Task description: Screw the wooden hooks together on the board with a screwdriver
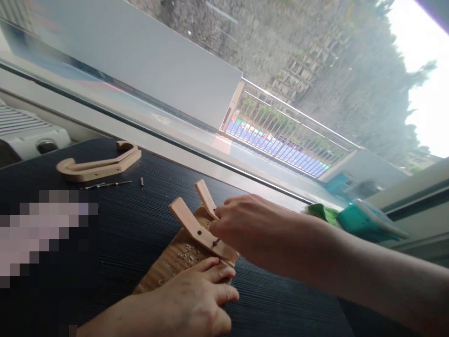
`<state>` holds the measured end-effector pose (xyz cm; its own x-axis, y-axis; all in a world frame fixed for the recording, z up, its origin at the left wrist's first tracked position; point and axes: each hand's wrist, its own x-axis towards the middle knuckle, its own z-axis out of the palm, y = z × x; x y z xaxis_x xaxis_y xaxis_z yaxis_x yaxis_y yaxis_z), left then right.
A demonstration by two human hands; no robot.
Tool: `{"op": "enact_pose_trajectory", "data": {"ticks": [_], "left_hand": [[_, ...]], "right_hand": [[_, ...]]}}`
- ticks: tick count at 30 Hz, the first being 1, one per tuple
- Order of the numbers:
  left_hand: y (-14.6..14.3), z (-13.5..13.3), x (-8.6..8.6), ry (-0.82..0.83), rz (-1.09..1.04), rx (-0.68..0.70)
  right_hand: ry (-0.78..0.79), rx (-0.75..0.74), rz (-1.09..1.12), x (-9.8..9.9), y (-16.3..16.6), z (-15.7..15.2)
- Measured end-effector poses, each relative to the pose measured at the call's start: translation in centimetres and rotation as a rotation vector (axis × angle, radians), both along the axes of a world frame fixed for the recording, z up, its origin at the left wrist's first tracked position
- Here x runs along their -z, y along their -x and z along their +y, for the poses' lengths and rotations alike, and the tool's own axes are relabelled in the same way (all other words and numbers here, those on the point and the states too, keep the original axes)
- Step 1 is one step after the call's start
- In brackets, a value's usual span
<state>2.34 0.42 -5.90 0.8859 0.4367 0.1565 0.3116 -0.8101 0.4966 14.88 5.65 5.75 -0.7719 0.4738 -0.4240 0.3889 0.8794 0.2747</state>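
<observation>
Your left fingers (226, 294) spread, unclenched, over a brown, wavy-grained wooden board (158, 270); your right fingers (226, 213) curl at a small brown screw (214, 243), whether gripping it I cannot tell. Beneath them, a smooth, pale, bent wooden strip (185, 217) with a dark round spot crosses the board, beside pale shavings (186, 255).

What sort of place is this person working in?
Probably an indoor work corner beside a window; what kind of building, I can't tell. A railing shows outside through the glass, and on the dark table a pale wooden piece lies over a board scattered with small crumbs.
</observation>
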Motion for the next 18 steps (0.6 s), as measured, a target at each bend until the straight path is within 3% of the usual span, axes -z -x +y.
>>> {"op": "enact_pose_trajectory", "data": {"ticks": [2,5,9,14,18], "left_hand": [[-0.1,0.0,-0.1,0.007,0.007,-0.007],[0.2,0.1,0.1,0.058,0.002,0.001],[0.4,0.1,0.4,0.067,-0.025,-0.008],[0.2,0.1,0.0,0.027,-0.023,-0.012],[0.0,0.2,-0.3,-0.001,-0.029,-0.025]], "right_hand": [[0.055,0.021,0.047,0.3,-0.3,1.1],[0.109,0.176,0.056,0.5,-0.3,2.0],[0.077,0.296,0.071,0.3,0.0,2.0],[0.062,0.285,0.006,0.1,-0.4,1.7],[0.055,0.147,0.084,0.3,-1.0,1.5]]}}
